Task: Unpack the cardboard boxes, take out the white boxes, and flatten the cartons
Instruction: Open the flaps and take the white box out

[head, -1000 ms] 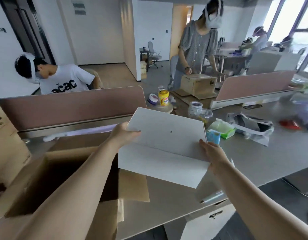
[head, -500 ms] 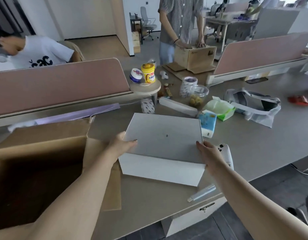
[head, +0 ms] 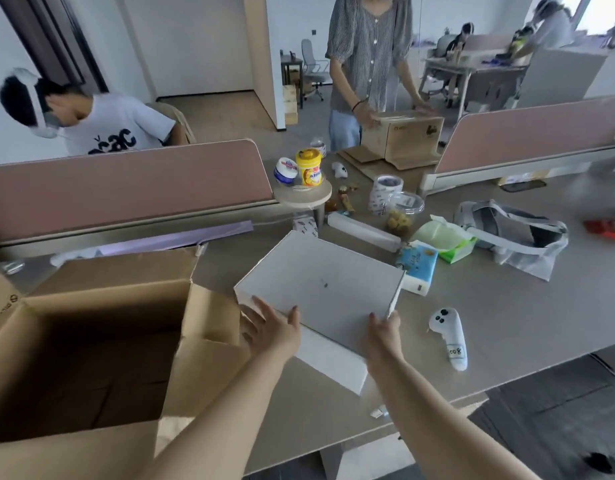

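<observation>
While the white box lies flat on the desk, near its front edge, both hands are at the near side of the box. The left hand sits at the near left edge with fingers straight and spread; it grips nothing. The right hand is at the near right corner, with one digit on the top face and the others toward the side wall. Whether this hand pinches the corner or only rests against it cannot be told.

The box stands between the open carton, which occupies the front left corner of the desk, and a white controller lying to the right. A blue tissue pack lies just beyond the far right corner of the box.

Task status, as judged from this view:
- Unpacking: one white box is out of the carton and on the desk.
- Carton contents: the visible part of the interior is dark and shows no further white box; the near part is hidden by the front wall.
- Flattening: not yet done. The carton stands upright with its flaps raised.

Remaining work is therefore likely to consist of checking the interior and collapsing the carton.
</observation>
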Available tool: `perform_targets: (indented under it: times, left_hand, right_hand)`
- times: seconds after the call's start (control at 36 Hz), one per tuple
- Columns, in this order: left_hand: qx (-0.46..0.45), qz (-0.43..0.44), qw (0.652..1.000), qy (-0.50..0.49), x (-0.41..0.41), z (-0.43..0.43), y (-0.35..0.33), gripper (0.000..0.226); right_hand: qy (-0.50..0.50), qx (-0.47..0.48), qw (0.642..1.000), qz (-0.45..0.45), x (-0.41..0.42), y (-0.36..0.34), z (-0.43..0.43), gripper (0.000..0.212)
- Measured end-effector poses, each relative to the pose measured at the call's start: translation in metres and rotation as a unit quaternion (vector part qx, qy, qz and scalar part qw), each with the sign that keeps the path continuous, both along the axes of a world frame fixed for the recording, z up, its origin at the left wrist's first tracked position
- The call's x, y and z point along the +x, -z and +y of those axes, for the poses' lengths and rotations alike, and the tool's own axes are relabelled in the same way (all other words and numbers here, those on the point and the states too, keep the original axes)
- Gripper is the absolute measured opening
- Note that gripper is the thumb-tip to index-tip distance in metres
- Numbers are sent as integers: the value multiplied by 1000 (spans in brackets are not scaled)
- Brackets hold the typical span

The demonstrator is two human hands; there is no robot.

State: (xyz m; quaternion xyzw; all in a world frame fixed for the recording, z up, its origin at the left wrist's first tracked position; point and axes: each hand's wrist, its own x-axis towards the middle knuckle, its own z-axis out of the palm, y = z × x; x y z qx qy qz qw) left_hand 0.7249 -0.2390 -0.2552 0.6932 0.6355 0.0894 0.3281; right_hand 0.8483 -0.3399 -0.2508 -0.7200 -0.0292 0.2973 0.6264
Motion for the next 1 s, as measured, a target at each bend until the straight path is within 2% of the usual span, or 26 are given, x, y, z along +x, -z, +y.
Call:
perform_targets:
  times: [0.11,0.19,0.28,0.39,0.44,0.53,0.61,0.67,0.75,0.89,1.0]
  left_hand:
    - [-93,-89,991,34,4,-12,-1,100]
    - [-127,-117,984,44,4,-17,-2,100]
    - [-147,-159,975,49,3,-14,1,107]
    - [-146,-147,978,37,3,-3,-4,92]
    - [-158,-159,974,41,3,2,-4,94]
    - [-168,-194,966,40,4,5,-3,91]
    - [-191,-222,955,35,2,9,-4,90]
    - [-176,-209,961,38,0,12,-6,85]
    - [-108,-155,981,35,-2,16,-9,68]
    - [-99,-163,981,26,1,22,-8,54]
    - [-95,-150,984,35,7,29,-11,59]
  right_hand:
    - [24,17,998,58,-16,8,12,19]
    - [-1,-10,995,98,-10,-5,6,29]
    - [-47,-46,995,69,14,-7,-3,58]
    - [-74,-69,994,-37,49,-4,-6,106]
    - [-111,-85,988,-68,60,-7,-6,121]
    - [-160,-123,974,-107,70,-10,-6,112]
    - [-145,-168,963,-155,73,-11,-10,94]
    - [-133,-193,956,-177,72,-12,-14,82]
    - [-127,-213,952,-178,64,-13,-21,67]
    - [-124,-243,945,-180,53,-13,-28,59]
    - [-112,-249,946,-173,55,-16,-23,61]
